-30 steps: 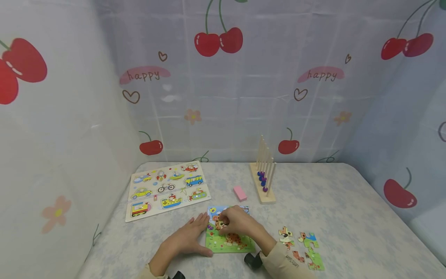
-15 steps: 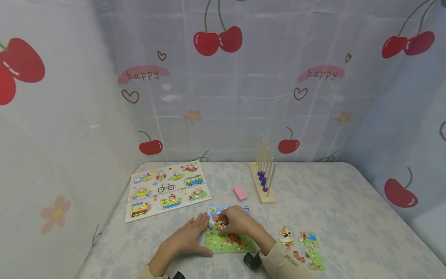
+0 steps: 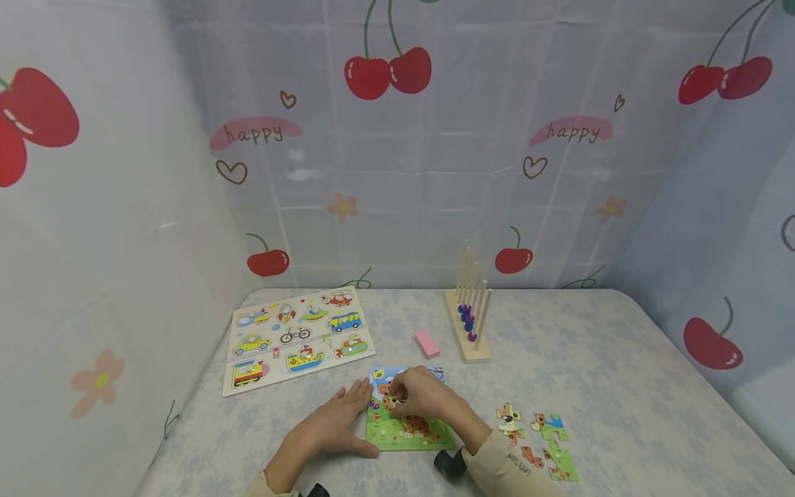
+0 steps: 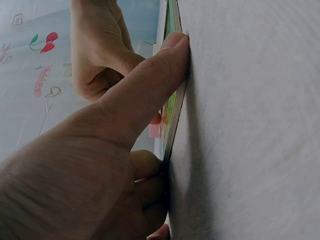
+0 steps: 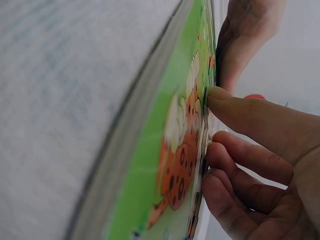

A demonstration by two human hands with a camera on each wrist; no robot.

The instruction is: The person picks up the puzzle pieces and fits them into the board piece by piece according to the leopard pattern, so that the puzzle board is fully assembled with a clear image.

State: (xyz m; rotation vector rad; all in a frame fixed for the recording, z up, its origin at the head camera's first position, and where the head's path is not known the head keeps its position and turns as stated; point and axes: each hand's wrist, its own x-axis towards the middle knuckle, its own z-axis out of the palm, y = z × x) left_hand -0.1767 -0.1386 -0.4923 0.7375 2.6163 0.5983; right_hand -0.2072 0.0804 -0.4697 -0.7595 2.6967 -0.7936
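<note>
A square jigsaw board [image 3: 388, 440] with a spotted orange leopard on green lies flat in front of the person. My left hand [image 3: 332, 422] rests beside its left side, fingers stretched along that edge and thumb [image 4: 172, 57] against the near corner. Over the leopard's head my right hand [image 3: 425, 395] bends down, thumb and curled fingers pinching a puzzle piece [image 3: 388, 398] at the board's surface. In the right wrist view, its thumb [image 5: 235, 105] and fingertips touch the picture, hiding most of that piece. Loose jigsaw pieces [image 3: 562, 461] lie right of the right forearm.
A wooden vehicle puzzle board [image 3: 282, 353] lies at the back left. Behind the jigsaw sits a pink block [image 3: 427, 344]. A wooden peg stand [image 3: 477, 356] with blue and purple beads rises at the back, right of the block. Patterned curtains [image 3: 397, 172] surround the table.
</note>
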